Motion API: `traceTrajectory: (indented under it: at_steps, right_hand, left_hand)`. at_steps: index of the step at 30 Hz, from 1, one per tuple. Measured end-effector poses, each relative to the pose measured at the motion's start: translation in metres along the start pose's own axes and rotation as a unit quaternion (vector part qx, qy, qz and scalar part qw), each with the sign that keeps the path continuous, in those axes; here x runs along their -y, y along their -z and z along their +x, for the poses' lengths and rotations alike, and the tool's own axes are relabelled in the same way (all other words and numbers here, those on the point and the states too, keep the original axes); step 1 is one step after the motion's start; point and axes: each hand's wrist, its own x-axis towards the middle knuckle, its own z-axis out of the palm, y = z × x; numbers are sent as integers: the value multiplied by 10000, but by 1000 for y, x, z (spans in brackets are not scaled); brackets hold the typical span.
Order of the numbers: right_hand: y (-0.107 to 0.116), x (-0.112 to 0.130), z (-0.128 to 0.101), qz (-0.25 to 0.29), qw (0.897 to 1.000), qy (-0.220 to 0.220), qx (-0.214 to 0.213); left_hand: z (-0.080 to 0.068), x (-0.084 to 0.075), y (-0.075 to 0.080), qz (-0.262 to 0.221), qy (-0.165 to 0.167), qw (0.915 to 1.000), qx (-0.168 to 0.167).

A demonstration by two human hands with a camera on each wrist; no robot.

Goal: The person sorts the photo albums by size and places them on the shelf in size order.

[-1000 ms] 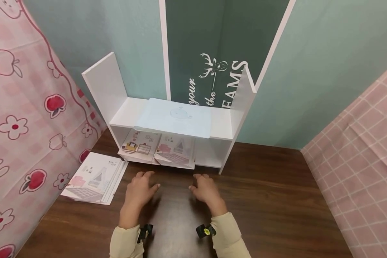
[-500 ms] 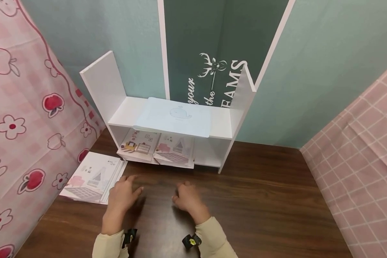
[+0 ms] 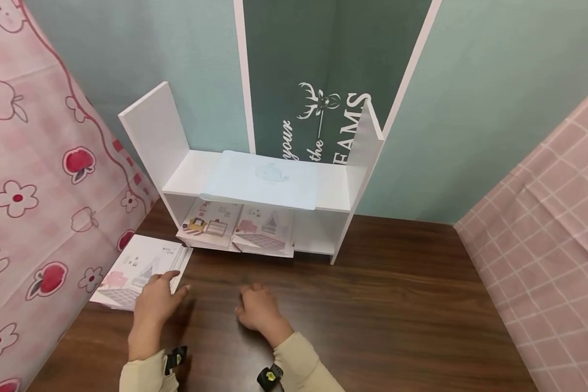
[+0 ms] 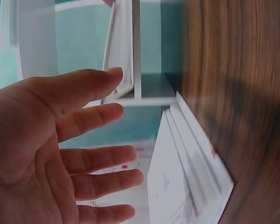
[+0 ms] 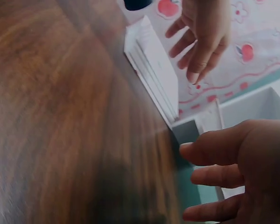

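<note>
A stack of thin books (image 3: pixel 137 267) with pastel room drawings on the cover lies on the table at the left. My left hand (image 3: pixel 155 298) hovers over its near right corner, fingers spread, holding nothing. In the left wrist view the fingers of the left hand (image 4: pixel 98 163) stand apart from the stack's edges (image 4: pixel 191 154). My right hand (image 3: pixel 259 308) is above the table in front of the shelf, its fingers loosely bent around nothing. The right wrist view shows the right hand (image 5: pixel 224 168) with fingers apart, and the stack (image 5: pixel 154 70) beyond.
A white two-level shelf (image 3: pixel 340 188) stands against the back wall. A pale blue sheet with a whale drawing (image 3: pixel 264 182) lies on its upper board. Two stacks of books (image 3: pixel 210 223) fill the lower left and middle. Patterned cloth (image 3: pixel 54 218) hangs at the left.
Both hands have moved left across the table. The left hand has gone from in front of the shelf to over the book stack; the stack has not moved.
</note>
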Motion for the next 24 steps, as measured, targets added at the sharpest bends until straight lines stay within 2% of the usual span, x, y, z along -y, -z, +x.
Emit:
traceTrajectory:
  at_steps: [7,10,15,17,18,19,20,21,22,24]
  right_hand:
    - [-14,10,10,123,9984,556,11]
    - [-17,16,15,435,9958,804,93]
    - [-21,23,24,1495,9848,865,159]
    - [-24,27,27,2384,9684,680,256]
    - [-26,29,27,2958,9531,557,325]
    - [-29,32,28,3580,9321,401,385]
    - [-32,35,29,4242,9042,212,445]
    - [-35,38,29,4904,8701,-11,489]
    - [-39,42,29,5522,8317,-230,527]
    - [-45,48,29,6449,7591,-675,569]
  left_hand:
    - [1,18,11,6,220,9998,-36]
    - [2,26,16,-30,294,9996,7]
    - [4,39,19,-65,374,9992,-146]
    - [5,43,19,-76,425,9989,-201]
    - [6,46,19,-85,454,9987,-211]
    - [7,49,20,-93,483,9985,-243]
    - [7,52,20,-103,507,9982,-289]
    - [7,55,20,-126,524,9979,-349]
    - [7,58,20,-149,522,9976,-423]
    - [8,65,20,-188,507,9970,-554]
